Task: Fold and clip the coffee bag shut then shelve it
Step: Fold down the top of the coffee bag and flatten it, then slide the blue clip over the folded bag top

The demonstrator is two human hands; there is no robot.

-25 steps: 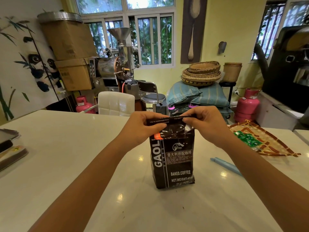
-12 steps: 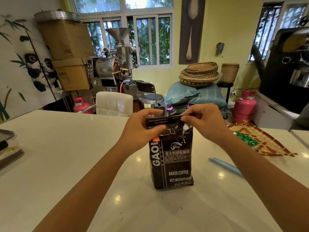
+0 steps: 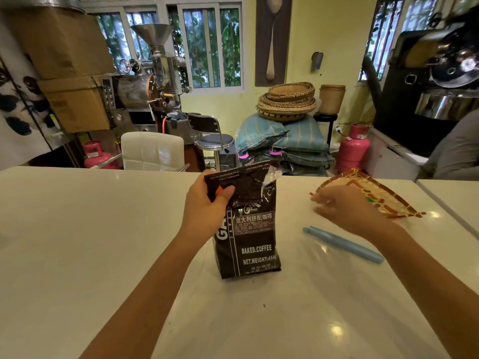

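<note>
So, the black coffee bag (image 3: 247,229) is stood upright on the white table (image 3: 77,242), roughly in the middle and fairly near the camera. It is pinched at its upper left corner by the left hand (image 3: 207,208), with the thumb pressed on the front face and the other fingers tucked behind, so the top flap is kept up, a bit crumpled and tilted, with a sliver of silver lining shown at the upper right edge. A fair amount of print can be read on the front: "BAKED.COFFEE", "NET.WEIGHT:454", a line of Chinese characters under a small logo, and big white letters running up the left side, of which only "GA" is seen past the hand. The fine print lower down and along the flap is too small to make out. The right hand (image 3: 342,208) is held off the bag, to the right of it, fingers loosely spread and blurred, nothing gripped in it. A light blue clip (image 3: 342,244) is laid flat on the table just nearer than that hand, right of the bag and apart from it. A woven tray (image 3: 388,198) with a red-and-yellow rim is partly covered by the right hand, further to the right. Beyond the far edge of the table, a white chair (image 3: 153,151) is seen.
</note>
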